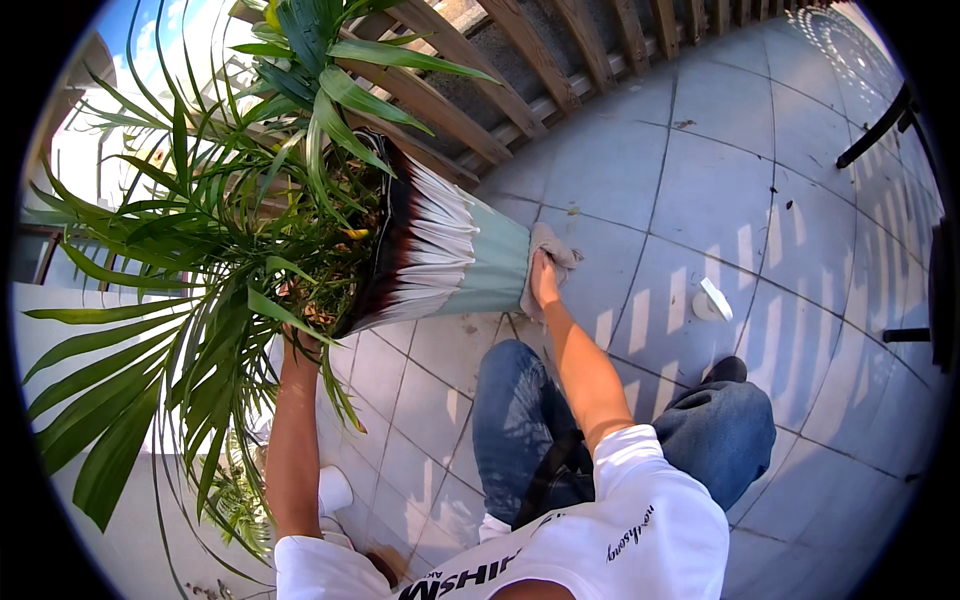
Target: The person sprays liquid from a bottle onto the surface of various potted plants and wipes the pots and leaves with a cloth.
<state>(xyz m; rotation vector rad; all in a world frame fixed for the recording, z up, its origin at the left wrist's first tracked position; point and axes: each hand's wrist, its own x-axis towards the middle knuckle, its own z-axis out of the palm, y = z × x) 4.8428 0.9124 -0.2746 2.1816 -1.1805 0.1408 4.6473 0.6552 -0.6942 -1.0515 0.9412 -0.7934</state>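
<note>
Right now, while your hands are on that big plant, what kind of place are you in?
Probably an outdoor patio or terrace: there's blue sky at the upper left, a slatted wooden fence, and a tiled floor with stripes of sunlight on it.

The plant (270,308) is in the left end of the pot (490,258); the cloth (560,252) is between its right end and the right hand (543,277). Behind runs the fence (530,58); rightward, a small object (712,302) lies on the floor (715,195).
</note>
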